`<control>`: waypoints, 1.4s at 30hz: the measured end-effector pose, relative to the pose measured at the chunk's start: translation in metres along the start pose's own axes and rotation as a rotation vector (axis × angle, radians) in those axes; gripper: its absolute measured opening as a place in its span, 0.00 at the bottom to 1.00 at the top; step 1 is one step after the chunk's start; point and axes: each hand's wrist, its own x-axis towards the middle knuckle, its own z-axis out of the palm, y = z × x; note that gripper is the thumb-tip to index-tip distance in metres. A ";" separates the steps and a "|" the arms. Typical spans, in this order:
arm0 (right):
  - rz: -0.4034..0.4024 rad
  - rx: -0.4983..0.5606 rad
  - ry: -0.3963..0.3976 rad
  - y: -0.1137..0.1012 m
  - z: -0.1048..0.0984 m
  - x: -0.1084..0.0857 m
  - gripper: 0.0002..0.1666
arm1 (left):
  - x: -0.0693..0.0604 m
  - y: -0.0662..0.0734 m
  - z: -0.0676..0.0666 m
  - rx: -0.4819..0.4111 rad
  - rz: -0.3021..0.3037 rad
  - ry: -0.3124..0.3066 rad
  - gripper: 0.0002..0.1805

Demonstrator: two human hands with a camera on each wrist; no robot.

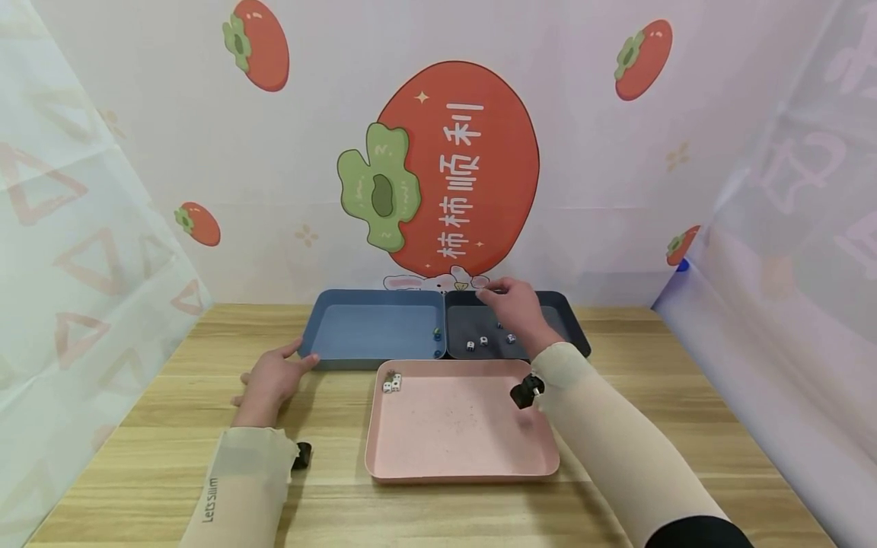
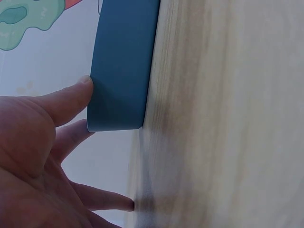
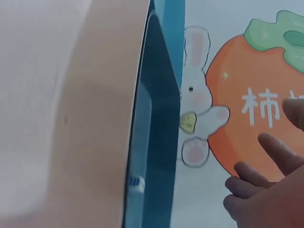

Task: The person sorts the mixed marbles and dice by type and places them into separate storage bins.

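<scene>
My left hand (image 1: 272,378) rests at the front left corner of a blue tray (image 1: 373,323). In the left wrist view its thumb touches the rim and its fingers are spread. My right hand (image 1: 515,306) hovers over a dark tray (image 1: 563,320), its fingers loosely bent with nothing seen between them in the right wrist view. Several white dice (image 1: 483,341) lie in that dark tray, partly covered by the hand. Small dark blue-green pieces (image 1: 437,334) sit at the blue tray's right side. White dice (image 1: 397,383) lie in the pink tray's far left corner.
The pink tray (image 1: 462,434) stands in front of the two others, under my right forearm. All three trays are on a wooden table (image 1: 329,487). Behind rises a printed backdrop (image 1: 582,167) with persimmons, and pale cloth (image 1: 89,251) hangs at the sides.
</scene>
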 end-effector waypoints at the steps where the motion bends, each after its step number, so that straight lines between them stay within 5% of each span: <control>1: 0.020 0.042 -0.004 -0.001 0.002 -0.001 0.24 | 0.000 0.000 0.000 -0.001 0.000 -0.002 0.45; 10: 0.105 0.314 -0.082 0.002 0.026 -0.007 0.33 | -0.002 0.002 -0.001 0.002 0.005 0.003 0.44; 16: 0.124 0.376 -0.141 0.001 0.047 -0.016 0.40 | -0.001 0.002 0.000 -0.004 0.008 0.006 0.44; 23: 0.130 0.618 -0.181 0.002 0.067 -0.023 0.42 | -0.002 0.003 -0.001 -0.005 0.014 0.012 0.44; 26: 0.035 0.474 -0.201 0.003 0.076 -0.026 0.35 | -0.002 0.003 -0.001 -0.004 0.013 0.015 0.44; 34: -0.251 -0.240 -0.384 -0.004 0.101 -0.040 0.17 | -0.002 0.002 -0.001 0.002 0.006 0.015 0.43; 38: -0.380 -0.448 -0.505 -0.007 0.111 -0.041 0.13 | -0.002 0.002 0.000 0.007 0.006 0.015 0.43; 42: -0.488 -0.599 -0.531 -0.006 0.118 -0.043 0.13 | -0.002 0.002 0.000 0.008 0.006 0.013 0.43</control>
